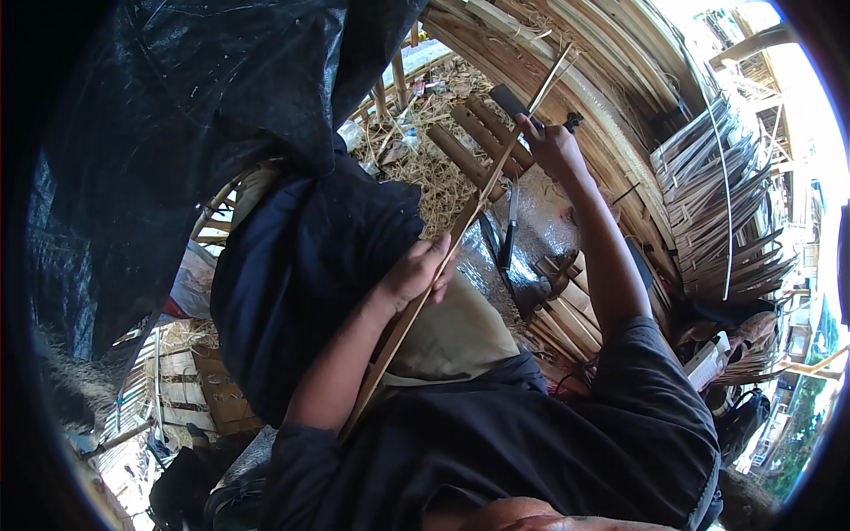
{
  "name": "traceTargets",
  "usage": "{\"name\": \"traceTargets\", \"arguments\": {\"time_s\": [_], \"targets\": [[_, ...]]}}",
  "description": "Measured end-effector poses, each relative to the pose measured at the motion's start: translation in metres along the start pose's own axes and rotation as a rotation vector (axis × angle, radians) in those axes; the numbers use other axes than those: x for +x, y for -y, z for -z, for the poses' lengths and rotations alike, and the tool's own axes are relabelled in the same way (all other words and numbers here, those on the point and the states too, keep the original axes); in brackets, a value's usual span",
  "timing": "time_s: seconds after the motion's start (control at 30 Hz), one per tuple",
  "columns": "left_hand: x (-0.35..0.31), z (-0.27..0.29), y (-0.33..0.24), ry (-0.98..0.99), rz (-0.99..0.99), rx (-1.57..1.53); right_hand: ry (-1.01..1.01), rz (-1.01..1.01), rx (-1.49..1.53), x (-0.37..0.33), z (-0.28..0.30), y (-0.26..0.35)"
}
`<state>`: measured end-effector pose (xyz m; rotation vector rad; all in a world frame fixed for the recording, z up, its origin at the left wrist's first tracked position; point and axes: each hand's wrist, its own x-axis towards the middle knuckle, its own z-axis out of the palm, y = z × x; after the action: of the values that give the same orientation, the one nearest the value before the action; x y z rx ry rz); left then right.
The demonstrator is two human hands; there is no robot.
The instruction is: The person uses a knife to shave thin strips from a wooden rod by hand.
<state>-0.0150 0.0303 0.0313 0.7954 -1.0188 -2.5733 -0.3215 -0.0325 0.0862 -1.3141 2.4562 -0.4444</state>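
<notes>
A black plastic sheet (177, 115) is hanging across the upper left, and beside it a dark blue cloth (301, 283) is covering the person's lap. Bundles of split bamboo (708, 195) are leaning along the right side, with straw and shavings (425, 168) lying over the ground beyond the knees. A long bamboo strip (469, 212) is running diagonally from the lap up toward the bamboo wall. The left hand (416, 274) is gripping the strip near its middle, fingers wrapped closed around it. The right hand (549, 146) is reaching farther up, fingers closed on the handle of a dark-bladed knife (513, 104) whose blade is lying against the strip. A second knife (508, 234) is lying on a silvery sheet (540, 221) between the arms
</notes>
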Motion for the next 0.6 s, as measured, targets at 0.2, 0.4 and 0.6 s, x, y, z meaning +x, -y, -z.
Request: {"name": "traceTargets", "arguments": {"time_s": [0.2, 0.4, 0.6], "targets": [[0.013, 0.005, 0.013, -0.060, -0.100, 0.228, 0.040, 0.111, -0.062, 0.004, 0.003, -0.007], [0.016, 0.012, 0.013, -0.010, -0.088, 0.207, 0.258, 0.200, -0.101, -0.038, -0.002, 0.018], [0.011, 0.008, 0.015, -0.027, -0.079, 0.289, 0.203, 0.214, -0.046, -0.064, -0.010, 0.011]]}}
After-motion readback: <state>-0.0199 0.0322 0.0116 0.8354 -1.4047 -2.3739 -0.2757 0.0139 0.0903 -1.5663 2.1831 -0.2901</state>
